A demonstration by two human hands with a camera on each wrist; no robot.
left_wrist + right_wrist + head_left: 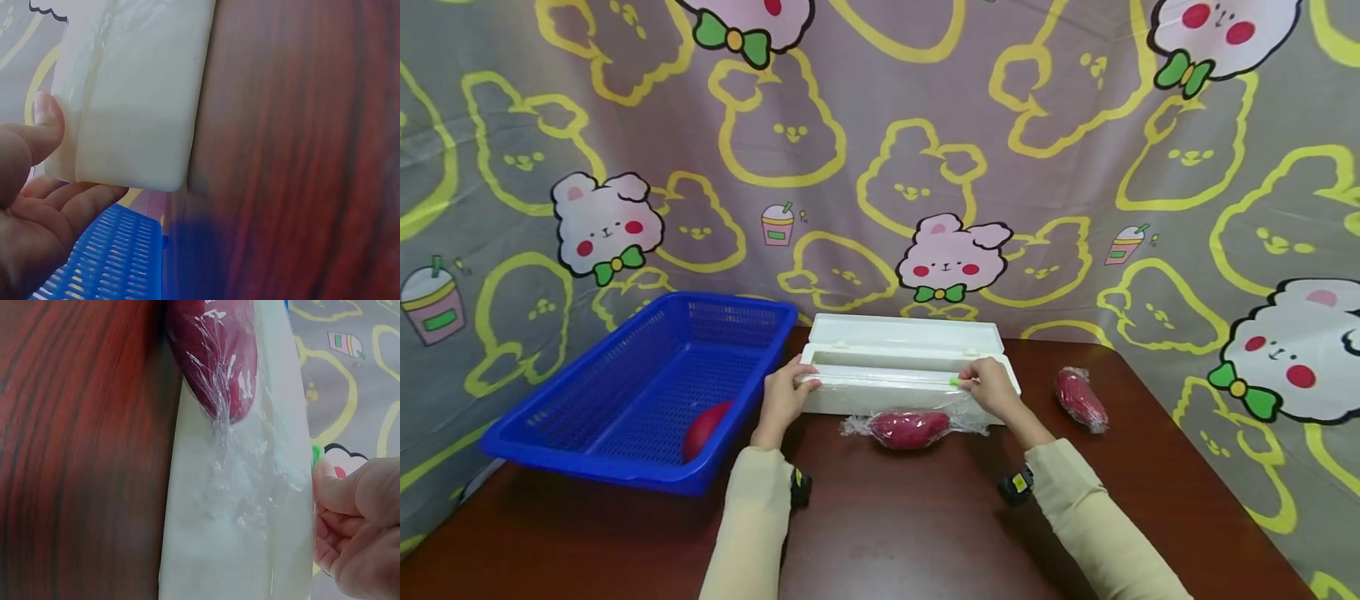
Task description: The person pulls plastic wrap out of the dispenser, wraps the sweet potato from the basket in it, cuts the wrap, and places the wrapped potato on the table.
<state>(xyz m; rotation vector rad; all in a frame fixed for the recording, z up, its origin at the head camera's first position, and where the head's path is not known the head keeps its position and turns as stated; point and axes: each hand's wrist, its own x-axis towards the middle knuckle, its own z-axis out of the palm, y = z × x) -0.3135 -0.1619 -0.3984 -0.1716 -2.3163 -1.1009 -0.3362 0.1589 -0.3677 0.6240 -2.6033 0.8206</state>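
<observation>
Box [842, 400] stands ahead of me, lid [906, 332] up, wrapped fruit [912, 429] at its front. I see the left hand [784, 396] clamped on its left end, the right hand's [992, 387] fingers pinching a green tab [955, 382].

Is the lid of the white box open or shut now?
Open: in the head view, the lid is swung back along the far side of the white box, and part of the inside shows.

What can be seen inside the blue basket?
One smooth red object shows inside the blue basket, against its right side. The basket's wall hides part of it; anything else behind that wall cannot be seen.
</observation>
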